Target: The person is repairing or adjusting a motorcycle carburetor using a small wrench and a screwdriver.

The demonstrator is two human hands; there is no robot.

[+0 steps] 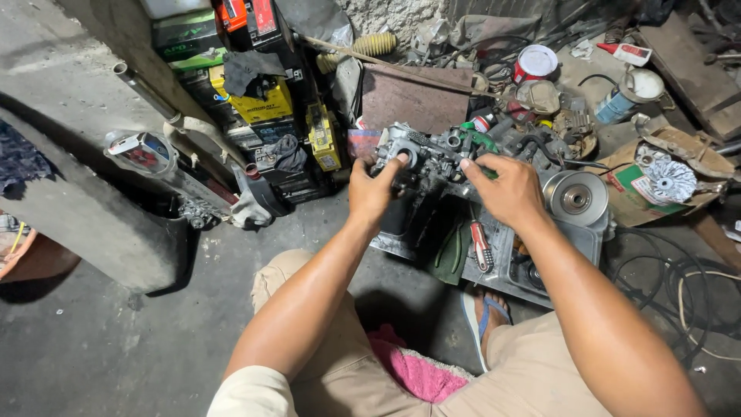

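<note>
Behind, a yellow box [258, 102] and red-white can [534, 63]; left hand [374, 189] and right hand [505, 189], fingers curled, grip a grey metal engine part [428, 158].

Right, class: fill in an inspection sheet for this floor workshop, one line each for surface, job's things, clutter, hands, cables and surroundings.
Surface: stained concrete floor.
Job's things: grey metal engine part, held over a metal tray.
Clutter: red-handled screwdriver, pulley disc, red-and-white can, cooling fan on cardboard.
Hands: left hand and right hand, each with a grip on the part.
Cables: black cables coiled on the floor.
Surroundings: stacked batteries, metal pipe, pink cloth.
</note>
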